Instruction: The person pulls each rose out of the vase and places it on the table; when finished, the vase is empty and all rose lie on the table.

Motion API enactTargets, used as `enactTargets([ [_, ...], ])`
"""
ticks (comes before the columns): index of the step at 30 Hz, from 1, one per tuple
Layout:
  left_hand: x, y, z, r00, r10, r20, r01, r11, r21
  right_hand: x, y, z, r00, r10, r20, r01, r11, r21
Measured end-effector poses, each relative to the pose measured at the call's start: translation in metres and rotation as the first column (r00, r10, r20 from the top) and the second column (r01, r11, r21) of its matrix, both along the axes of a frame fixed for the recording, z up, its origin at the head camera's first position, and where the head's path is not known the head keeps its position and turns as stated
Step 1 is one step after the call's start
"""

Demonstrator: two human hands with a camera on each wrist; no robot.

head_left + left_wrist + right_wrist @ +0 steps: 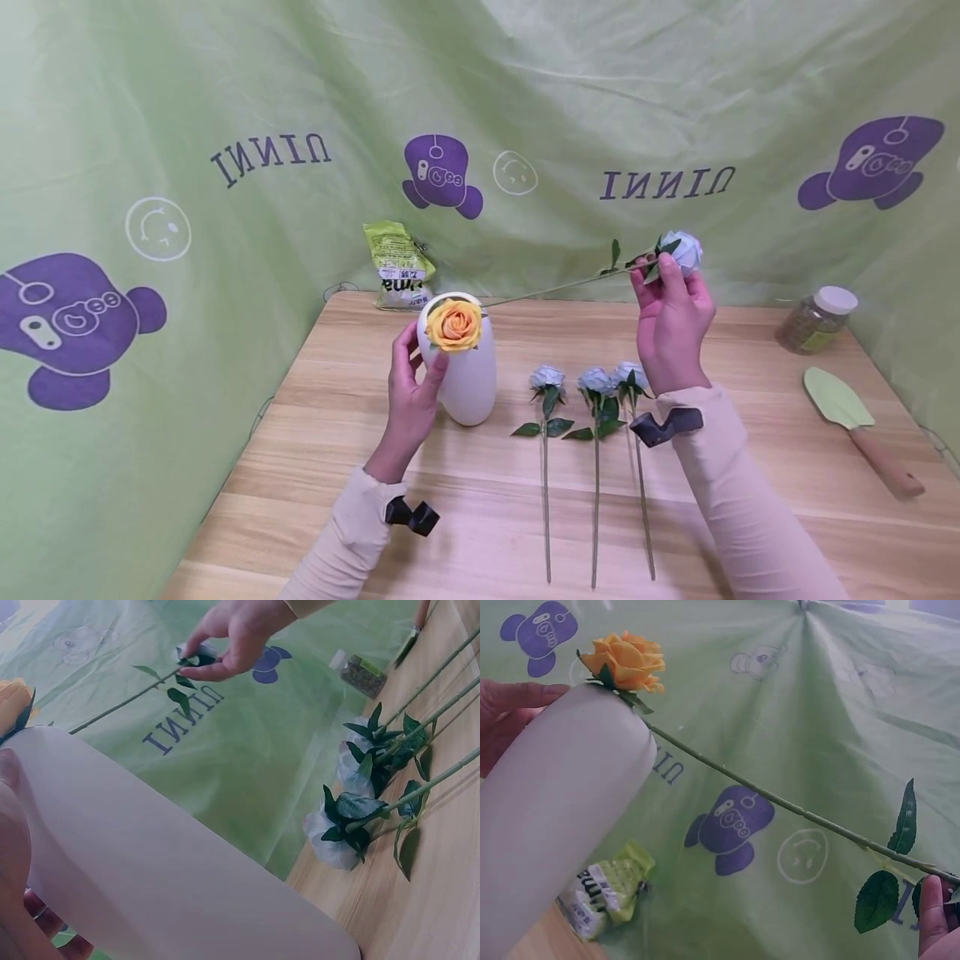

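My left hand (412, 387) grips a white vase (471, 387) around its upper side, tilting it on the table. An orange-yellow artificial rose (454, 325) sits in the vase, its bloom over the rim near my left thumb. Up on the right, my right hand (675, 329) pinches a pale blue artificial rose (681, 252) just below the bloom. That rose's long green stem (802, 811) slants down to the vase mouth, where its far end meets the rim. Three more pale blue roses (596, 382) lie on the table between the hands, stems pointing toward me.
A green and white plastic bag (397, 262) stands behind the vase. At the right are a white-lidded jar (817, 321) and a green spatula-like tool (838, 398) with a wooden handle. Green printed cloth (555, 100) hangs around the wooden table (465, 500).
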State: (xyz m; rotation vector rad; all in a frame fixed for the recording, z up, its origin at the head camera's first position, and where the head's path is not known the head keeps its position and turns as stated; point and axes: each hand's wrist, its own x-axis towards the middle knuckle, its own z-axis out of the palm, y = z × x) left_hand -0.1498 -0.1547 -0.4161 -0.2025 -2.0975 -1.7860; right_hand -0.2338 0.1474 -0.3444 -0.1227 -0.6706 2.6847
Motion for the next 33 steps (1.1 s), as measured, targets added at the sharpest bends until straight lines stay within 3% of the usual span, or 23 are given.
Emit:
enactTargets([
  [6, 0.001, 0.000, 0.000, 1.000, 0.001, 0.002, -0.001, 1.000, -0.002, -0.006, 0.011, -0.006, 0.996, 0.036, 0.077, -0.033, 0.998, -0.046],
  [16, 0.001, 0.001, 0.000, 1.000, -0.007, 0.008, 0.007, 1.000, -0.006, -0.010, 0.049, -0.015, 0.995, 0.043, 0.094, -0.040, 0.999, -0.034],
  [22, 0.000, 0.000, 0.000, 1.000, -0.002, 0.007, 0.002, 1.000, -0.009, -0.010, 0.078, -0.010, 0.998, 0.041, 0.057, -0.042, 0.999, 0.021],
  [25, 0.000, 0.000, 0.001, 1.000, -0.003, 0.001, 0.003, 1.000, -0.005, -0.009, 0.093, -0.006, 0.992, 0.106, 0.065, -0.113, 0.986, 0.119],
  [27, 0.000, 0.000, 0.001, 1.000, -0.001, -0.001, 0.001, 1.000, -0.003, -0.009, 0.103, -0.005, 0.977, 0.188, 0.099, -0.205, 0.957, 0.204],
  [29, 0.001, 0.000, 0.001, 1.000, 0.003, 0.003, -0.003, 1.000, -0.002, -0.008, 0.112, -0.004, 0.951, 0.266, 0.161, -0.304, 0.902, 0.306],
  [33, 0.001, 0.000, 0.001, 1.000, 0.009, 0.012, -0.009, 1.000, 0.000, -0.009, 0.124, -0.006, 0.875, 0.356, 0.327, -0.479, 0.732, 0.485],
])
